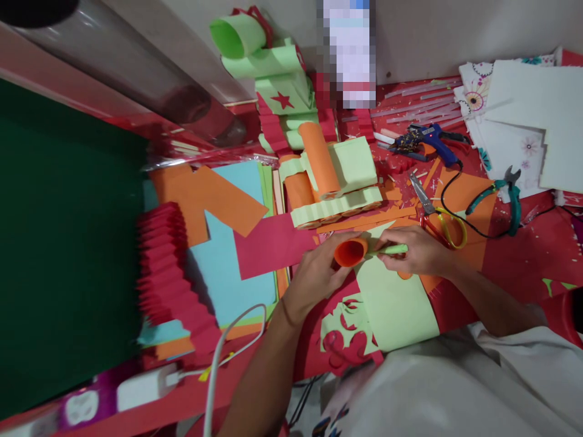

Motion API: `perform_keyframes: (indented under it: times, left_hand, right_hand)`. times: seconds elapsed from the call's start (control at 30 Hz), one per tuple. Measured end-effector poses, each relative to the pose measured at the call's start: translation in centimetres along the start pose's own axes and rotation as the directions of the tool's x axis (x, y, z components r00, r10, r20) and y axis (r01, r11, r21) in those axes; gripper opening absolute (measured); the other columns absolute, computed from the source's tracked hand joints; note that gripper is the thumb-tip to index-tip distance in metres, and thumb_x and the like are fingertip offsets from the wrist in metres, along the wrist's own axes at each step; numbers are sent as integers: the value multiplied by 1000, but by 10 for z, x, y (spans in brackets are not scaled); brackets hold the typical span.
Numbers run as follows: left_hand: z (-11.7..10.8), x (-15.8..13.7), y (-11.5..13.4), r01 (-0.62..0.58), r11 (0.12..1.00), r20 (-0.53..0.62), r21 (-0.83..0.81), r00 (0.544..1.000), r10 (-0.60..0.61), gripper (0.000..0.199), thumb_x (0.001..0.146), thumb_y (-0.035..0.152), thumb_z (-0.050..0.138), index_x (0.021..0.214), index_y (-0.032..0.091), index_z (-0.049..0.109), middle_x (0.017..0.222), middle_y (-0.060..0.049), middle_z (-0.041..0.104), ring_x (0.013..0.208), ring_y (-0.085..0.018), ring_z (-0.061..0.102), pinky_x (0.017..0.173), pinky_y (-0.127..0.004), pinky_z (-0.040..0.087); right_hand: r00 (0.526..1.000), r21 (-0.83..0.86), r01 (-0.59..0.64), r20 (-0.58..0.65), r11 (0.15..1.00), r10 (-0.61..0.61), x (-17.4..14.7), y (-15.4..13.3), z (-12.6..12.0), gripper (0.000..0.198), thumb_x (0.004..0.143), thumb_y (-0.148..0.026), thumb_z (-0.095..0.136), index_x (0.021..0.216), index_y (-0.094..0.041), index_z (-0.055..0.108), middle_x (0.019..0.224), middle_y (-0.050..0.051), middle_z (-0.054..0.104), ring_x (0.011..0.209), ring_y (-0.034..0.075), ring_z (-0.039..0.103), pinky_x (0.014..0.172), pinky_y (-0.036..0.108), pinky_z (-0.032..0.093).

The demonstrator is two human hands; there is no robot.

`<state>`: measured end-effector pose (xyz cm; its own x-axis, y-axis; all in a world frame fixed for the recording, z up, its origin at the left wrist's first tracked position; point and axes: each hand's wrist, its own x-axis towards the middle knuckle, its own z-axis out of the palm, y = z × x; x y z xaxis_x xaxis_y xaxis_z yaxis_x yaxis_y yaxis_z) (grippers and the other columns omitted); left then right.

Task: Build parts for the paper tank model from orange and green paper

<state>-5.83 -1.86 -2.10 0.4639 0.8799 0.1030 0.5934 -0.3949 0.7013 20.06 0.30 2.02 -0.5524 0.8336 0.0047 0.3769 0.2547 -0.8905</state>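
Note:
My left hand [312, 276] is closed around a short orange paper tube [350, 252], its open end facing up toward me. Between the fingers of my right hand [423, 250] is a narrow light green paper strip [395, 249], which looks rolled or folded. The strip's left end comes close to the tube; whether they touch I cannot tell. Under both hands lies a light green paper sheet [397, 306]. Cut-out green scraps [348, 321] are beside it. Just beyond my hands stands an orange and green paper model [319, 176] with a pleated green strip along its side.
Scissors [428, 203], pliers [514, 194] and a blue glue gun [437, 142] with its cord lie on the right. Glue sticks [423, 106] are behind. A taller green paper model [282, 91] stands at the back. Blue paper [232, 285] and pleated red paper [166, 267] lie left.

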Motion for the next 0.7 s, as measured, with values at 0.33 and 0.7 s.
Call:
perform_keyframes:
  times: [0.33, 0.7]
  left_hand:
    - [-2, 1, 4, 68, 997, 45, -20, 997, -67, 36, 99, 37, 63, 133, 25, 66, 134, -10, 74, 122, -30, 72, 97, -42, 63]
    - [-30, -3, 12, 268, 963, -221, -24, 938, -267, 34, 93, 52, 69, 96, 19, 63, 71, 0, 68, 54, -14, 59, 52, -26, 47]
  right_hand:
    - [1000, -22, -17, 15, 1000, 17, 1, -2, 2, 5, 86, -18, 69, 90, -21, 69, 83, 1, 76, 70, 14, 65, 67, 24, 48]
    - [989, 31, 28, -145, 999, -23, -1, 0, -6, 4, 89, -19, 65, 87, -21, 62, 70, -4, 66, 57, 10, 55, 59, 23, 44]
